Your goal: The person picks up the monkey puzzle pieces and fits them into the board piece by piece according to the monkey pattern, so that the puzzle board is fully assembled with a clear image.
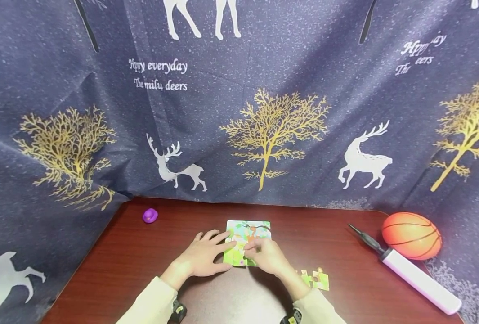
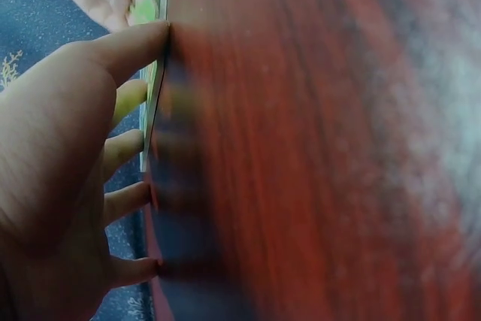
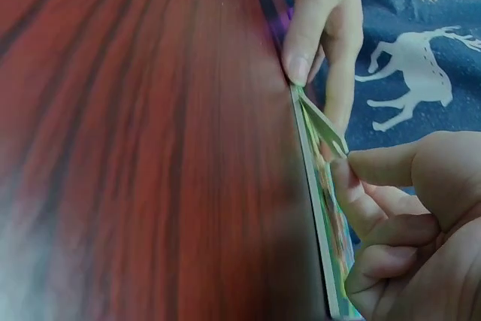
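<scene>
A small square jigsaw puzzle [image 1: 259, 226] with a bright picture, mostly green and yellow near its front, lies flat on the table. My left hand [image 1: 204, 254] is spread at its left side, two fingertips over the puzzle and the thumb at its front left corner. With thumb and forefinger my right hand [image 1: 266, 257] pinches a puzzle piece [image 3: 325, 124]. In the right wrist view this piece tilts up, its far end low near the left thumb and its near end raised. The right hand covers the puzzle's front right part in the head view.
Several loose puzzle pieces [image 1: 322, 280] lie beside the right forearm. A purple object [image 1: 150, 215] sits at the back left of the brown table [image 1: 142, 261]. To the right are a hand pump [image 1: 419, 280] and an orange ball [image 1: 411, 236]. A patterned cloth [image 1: 231, 171] hangs behind.
</scene>
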Demonstrator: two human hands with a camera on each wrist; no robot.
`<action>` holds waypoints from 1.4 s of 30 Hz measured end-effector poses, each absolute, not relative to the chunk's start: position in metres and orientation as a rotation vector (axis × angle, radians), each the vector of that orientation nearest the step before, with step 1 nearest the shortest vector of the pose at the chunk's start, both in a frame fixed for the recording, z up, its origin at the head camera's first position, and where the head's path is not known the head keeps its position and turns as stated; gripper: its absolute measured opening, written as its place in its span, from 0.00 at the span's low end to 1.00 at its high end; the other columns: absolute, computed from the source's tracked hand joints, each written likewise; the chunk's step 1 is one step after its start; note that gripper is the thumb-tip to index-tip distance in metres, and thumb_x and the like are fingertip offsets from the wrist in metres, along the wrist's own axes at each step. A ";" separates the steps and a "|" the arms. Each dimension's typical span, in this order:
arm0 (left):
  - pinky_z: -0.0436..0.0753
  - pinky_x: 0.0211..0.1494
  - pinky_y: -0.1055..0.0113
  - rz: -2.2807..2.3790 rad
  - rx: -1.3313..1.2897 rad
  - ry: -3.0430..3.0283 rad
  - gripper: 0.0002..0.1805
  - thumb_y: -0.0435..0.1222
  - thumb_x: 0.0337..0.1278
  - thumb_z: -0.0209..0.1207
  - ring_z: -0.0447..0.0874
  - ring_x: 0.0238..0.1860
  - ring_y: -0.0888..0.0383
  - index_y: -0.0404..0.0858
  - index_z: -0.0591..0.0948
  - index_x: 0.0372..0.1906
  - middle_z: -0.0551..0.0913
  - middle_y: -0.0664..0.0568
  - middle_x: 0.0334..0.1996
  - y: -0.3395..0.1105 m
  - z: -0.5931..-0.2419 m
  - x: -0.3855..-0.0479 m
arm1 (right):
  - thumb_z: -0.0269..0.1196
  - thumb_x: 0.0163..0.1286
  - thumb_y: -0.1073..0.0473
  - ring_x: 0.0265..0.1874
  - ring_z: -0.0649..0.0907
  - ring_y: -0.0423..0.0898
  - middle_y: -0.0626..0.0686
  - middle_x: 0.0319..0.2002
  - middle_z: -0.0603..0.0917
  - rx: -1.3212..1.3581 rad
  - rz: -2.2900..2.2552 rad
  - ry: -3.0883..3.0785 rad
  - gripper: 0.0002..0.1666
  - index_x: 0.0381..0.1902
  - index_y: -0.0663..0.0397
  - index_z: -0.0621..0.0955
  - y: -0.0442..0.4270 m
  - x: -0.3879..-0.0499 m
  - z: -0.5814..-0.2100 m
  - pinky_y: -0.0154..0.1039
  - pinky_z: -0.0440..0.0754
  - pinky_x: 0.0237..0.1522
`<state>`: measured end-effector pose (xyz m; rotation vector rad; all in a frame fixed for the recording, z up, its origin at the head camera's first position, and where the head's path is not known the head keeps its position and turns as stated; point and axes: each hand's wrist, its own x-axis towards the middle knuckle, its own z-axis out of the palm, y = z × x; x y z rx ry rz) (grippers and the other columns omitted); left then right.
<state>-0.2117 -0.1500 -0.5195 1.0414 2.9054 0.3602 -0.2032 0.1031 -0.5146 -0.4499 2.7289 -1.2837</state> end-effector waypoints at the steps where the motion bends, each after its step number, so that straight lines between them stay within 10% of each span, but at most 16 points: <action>1: 0.60 0.70 0.28 0.365 1.043 2.905 0.36 0.63 0.67 0.59 0.61 0.76 0.44 0.57 0.72 0.77 0.65 0.53 0.78 -0.150 -0.520 -0.212 | 0.72 0.65 0.57 0.32 0.83 0.41 0.43 0.30 0.87 -0.449 -1.273 2.736 0.06 0.40 0.51 0.90 0.101 -0.204 -0.514 0.43 0.81 0.38; 16: 0.62 0.69 0.27 0.362 1.043 2.955 0.33 0.62 0.70 0.56 0.63 0.75 0.43 0.57 0.74 0.75 0.67 0.53 0.77 -0.147 -0.524 -0.211 | 0.71 0.67 0.57 0.35 0.86 0.45 0.46 0.34 0.89 -0.512 -1.106 2.871 0.06 0.40 0.51 0.90 0.082 -0.207 -0.512 0.48 0.84 0.38; 26: 0.62 0.68 0.27 0.370 1.051 2.968 0.33 0.61 0.70 0.56 0.63 0.75 0.42 0.55 0.75 0.75 0.68 0.52 0.76 -0.147 -0.522 -0.210 | 0.80 0.56 0.46 0.32 0.83 0.37 0.40 0.32 0.85 -0.634 -1.046 2.780 0.26 0.46 0.54 0.87 0.088 -0.209 -0.514 0.41 0.82 0.39; 42: 0.63 0.67 0.26 0.372 1.056 2.966 0.33 0.61 0.71 0.57 0.63 0.75 0.41 0.55 0.75 0.75 0.68 0.51 0.76 -0.147 -0.523 -0.210 | 0.77 0.60 0.45 0.36 0.84 0.39 0.40 0.34 0.86 -0.675 -0.891 2.851 0.21 0.47 0.48 0.89 0.088 -0.209 -0.513 0.44 0.82 0.41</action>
